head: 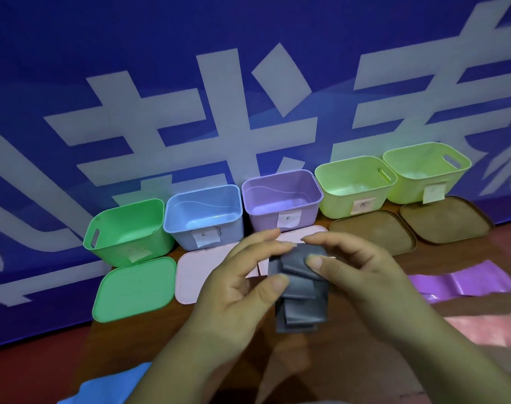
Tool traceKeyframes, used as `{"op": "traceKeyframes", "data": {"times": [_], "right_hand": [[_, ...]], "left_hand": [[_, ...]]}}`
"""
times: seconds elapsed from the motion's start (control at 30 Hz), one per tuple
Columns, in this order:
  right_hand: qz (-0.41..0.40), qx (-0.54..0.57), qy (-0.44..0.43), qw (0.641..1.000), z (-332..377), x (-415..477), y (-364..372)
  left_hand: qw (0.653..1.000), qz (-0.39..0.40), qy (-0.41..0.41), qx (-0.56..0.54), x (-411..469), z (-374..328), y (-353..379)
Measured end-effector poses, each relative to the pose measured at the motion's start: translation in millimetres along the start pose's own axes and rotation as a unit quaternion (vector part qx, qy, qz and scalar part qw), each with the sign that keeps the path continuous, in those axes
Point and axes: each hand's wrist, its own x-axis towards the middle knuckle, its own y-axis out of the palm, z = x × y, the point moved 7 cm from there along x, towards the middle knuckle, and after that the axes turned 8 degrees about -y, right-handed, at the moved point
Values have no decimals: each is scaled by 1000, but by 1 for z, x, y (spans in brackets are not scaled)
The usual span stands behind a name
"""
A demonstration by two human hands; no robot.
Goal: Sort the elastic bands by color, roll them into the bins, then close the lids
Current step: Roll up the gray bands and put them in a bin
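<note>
Both hands hold a grey elastic band (302, 290), folded into several layers, above the table's middle. My left hand (239, 284) pinches its left edge with thumb and fingers. My right hand (353, 266) grips its top right, thumb on the front. Along the back stand open bins: green (126, 231), blue (203, 217), purple (282, 196) and two yellow-green ones (354, 185) (426, 170). A purple band (464, 282) and a pink band (487, 332) lie flat at the right. A blue band (114, 386) lies at the bottom left.
Lids lie in front of the bins: a green lid (134, 288), a pink lid (196, 272) partly behind my left hand, another pink lid (312, 230), and two brown lids (373, 231) (445, 218). A blue banner with white characters rises right behind the bins.
</note>
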Motion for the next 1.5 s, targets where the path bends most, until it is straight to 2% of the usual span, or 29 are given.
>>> {"op": "traceKeyframes", "data": {"times": [0.2,0.33,0.5,0.67,0.83,1.03,1.2,1.3,1.5], "right_hand": [[-48,40,81,995,-11,-10,14],[-58,8,105,993,-5,-16,25],[-88,-71,24,993,7,-20,39],[-25,-144,-91,985,12,-25,65],[22,-159,-119,980,4,-26,92],[-40,-199,-140,969,-9,-29,114],[-56,-180,-110,976,-13,-30,130],[-76,-133,-67,986,-20,-32,134],[-111,-80,3,991,-32,-35,127]], "left_hand": [[995,48,-33,-80,0,7,-13],[994,51,-41,-85,3,6,-20],[992,40,-56,-102,-4,13,-33],[983,15,-111,-147,-17,24,-55],[971,0,-144,-190,-33,30,-75],[969,-22,-154,-190,-48,34,-95],[982,-24,-129,-135,-59,37,-108],[982,-18,-121,-142,-65,42,-112],[984,57,-68,-153,-68,34,-110]]}}
